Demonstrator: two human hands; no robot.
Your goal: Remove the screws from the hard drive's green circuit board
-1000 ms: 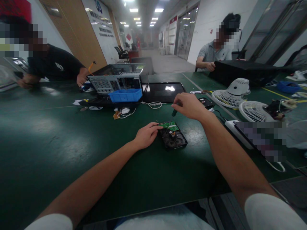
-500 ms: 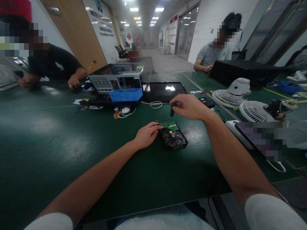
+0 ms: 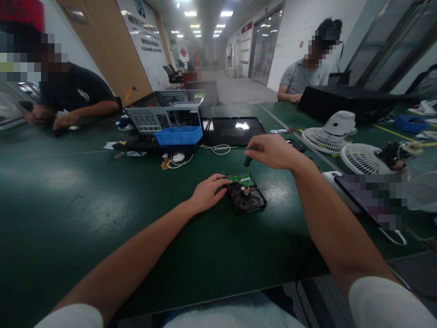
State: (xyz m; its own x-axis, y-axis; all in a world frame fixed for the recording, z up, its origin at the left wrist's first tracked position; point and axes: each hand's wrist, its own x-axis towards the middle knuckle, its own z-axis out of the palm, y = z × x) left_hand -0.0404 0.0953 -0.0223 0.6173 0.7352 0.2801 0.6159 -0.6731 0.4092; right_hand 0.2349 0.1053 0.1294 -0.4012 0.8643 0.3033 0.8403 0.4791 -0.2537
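A black hard drive (image 3: 251,202) with a green circuit board (image 3: 245,179) along its far side lies flat on the green table. My left hand (image 3: 210,191) grips its left edge, with fingertips at the board's corner and the thumb at the side. Above and beyond the drive, my right hand (image 3: 269,149) is closed round the dark handle of a screwdriver (image 3: 248,160), which leans slightly. The screwdriver's thin shaft and tip are too faint to make out, so I cannot tell whether it touches the board.
An opened computer case (image 3: 164,116) stands beyond, with a blue bin (image 3: 179,135) in front and a black panel (image 3: 235,131) beside it. White fan parts (image 3: 322,139) and a phone (image 3: 370,200) lie to the right. Two people sit across the table (image 3: 102,237).
My right hand has shifted slightly right with the screwdriver, whose handle tilts more. My left hand stays on the drive. The person at left has drawn a hand inward.
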